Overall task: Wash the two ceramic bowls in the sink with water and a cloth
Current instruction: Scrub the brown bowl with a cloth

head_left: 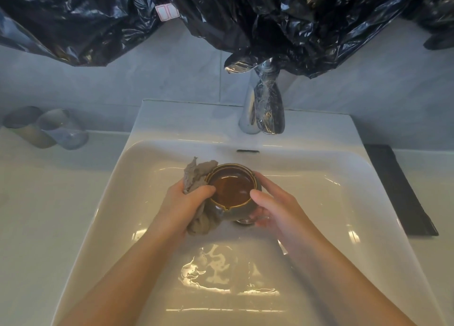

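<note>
The bowl (pixel 232 190) sits between my two grips, low in the sink (pixel 319 190), roughly above the drain. Its mouth faces up at me and the brown inside is in plain sight. My left grip (pixel 186 203) is closed round the cloth (pixel 196 176), bunching it against the bowl's left outer wall with the thumb lying on the near-left rim. One end of the cloth sticks up past the far-left rim and the rest hangs below my palm. My right grip (pixel 275 210) holds the bowl from the right, thumb over the rim and fingers curled under the base.

What matters next is that the cloth is outside the bowl, on its left. The dirty hollow lies just to the right of my left thumb, over the rim. I judge the left grip is the one to move, since it already has the cloth, while the right only steadies or turns the bowl.

The tap (pixel 260 114) stands beyond the bowl, a little to the right (I see no stream falling from it). The bowl would need to go away from me to come under the spout. The glaze looks slick, so the right grip should stay firm.

I cannot make out a second bowl; two blurred cups (pixel 46 129) stand on the bench (pixel 36 190) far left.
</note>
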`<state>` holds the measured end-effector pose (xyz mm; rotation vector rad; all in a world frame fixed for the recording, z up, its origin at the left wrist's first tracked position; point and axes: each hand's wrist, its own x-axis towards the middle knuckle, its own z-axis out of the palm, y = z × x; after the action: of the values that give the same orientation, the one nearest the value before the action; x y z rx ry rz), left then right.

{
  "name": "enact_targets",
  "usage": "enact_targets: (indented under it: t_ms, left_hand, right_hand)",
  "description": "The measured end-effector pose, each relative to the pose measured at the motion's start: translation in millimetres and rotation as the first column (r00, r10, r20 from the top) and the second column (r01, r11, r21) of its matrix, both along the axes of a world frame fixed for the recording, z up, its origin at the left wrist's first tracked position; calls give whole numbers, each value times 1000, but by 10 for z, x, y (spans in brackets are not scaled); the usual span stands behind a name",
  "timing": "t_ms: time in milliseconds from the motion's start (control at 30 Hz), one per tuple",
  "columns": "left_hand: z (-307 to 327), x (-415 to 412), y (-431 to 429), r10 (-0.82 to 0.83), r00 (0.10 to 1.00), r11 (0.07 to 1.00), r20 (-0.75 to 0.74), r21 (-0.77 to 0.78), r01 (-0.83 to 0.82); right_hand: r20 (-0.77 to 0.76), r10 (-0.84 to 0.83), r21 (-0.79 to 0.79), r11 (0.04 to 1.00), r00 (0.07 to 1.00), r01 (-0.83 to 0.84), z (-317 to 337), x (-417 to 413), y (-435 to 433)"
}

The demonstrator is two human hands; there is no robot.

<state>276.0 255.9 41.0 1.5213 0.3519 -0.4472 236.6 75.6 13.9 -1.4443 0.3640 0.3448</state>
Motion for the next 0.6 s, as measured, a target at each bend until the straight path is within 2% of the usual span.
enact_targets:
  t_ms: [167,233,300,367,433,533,600]
  left_hand:
    - [-14,99,200,-284,955,959,-80,-40,282]
    - [5,100,257,-398,909,916,-126,-115,385]
    - [12,94,291,-454,875,889,-171,-152,431]
    - [16,89,282,-392,903,916,-178,-164,365]
    - [5,97,234,-257,957,961,-133,-141,239]
    - [-18,76,122,0,998,997,-70,-83,-6]
    - [-30,48,62,69,997,995,-47,-64,-72]
  right_hand:
    - [-62,238,215,951,969,-220,26,16,-132]
    - [-69,344,266,911,936,-315,-17,15,-160]
    - [-69,376,284,895,924,-343,-41,3,-137]
    - [-81,325,254,921,942,-296,-39,12,-86]
    - [-96,218,210,958,971,-194,-17,16,-50]
    - [-28,134,65,989,991,-132,2,-2,-32]
    - [19,93,-32,995,995,-92,9,-18,3]
